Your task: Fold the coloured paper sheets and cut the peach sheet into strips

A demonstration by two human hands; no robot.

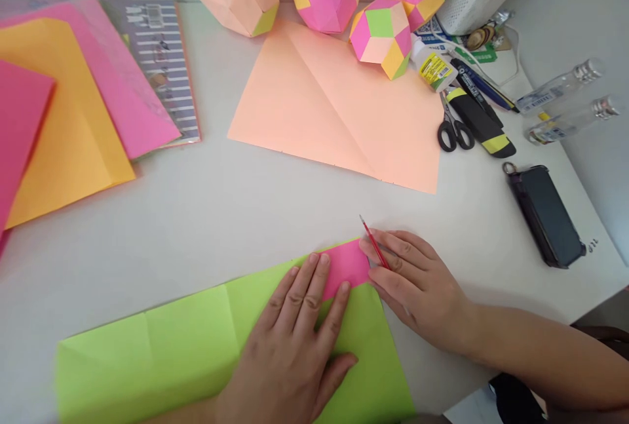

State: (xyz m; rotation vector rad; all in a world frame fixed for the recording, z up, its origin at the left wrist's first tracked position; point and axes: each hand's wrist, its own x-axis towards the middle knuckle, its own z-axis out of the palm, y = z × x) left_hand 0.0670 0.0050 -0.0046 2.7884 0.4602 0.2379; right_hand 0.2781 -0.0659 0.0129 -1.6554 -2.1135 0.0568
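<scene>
left hand [295, 339] pins pink slip [346, 265] | right hand [417, 286] likely grips pen [374, 244]

green sheet [196, 345]: lime | slip [346, 267]: pink | pen [374, 244]: red | sheet [339, 109]: peach | stack [69, 116]: orange, pink | pad [164, 63]: grey-white stripes | ball [381, 37]: pink, green, yellow, peach | scissors [455, 129]: black | phone [548, 214]: black

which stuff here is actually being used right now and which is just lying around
In use: left hand flat on green paper and small pink piece; right hand holding red pen.

Lying about: peach sheet, paper polyhedra, scissors, glue bottle, phone, orange and pink sheets.
</scene>
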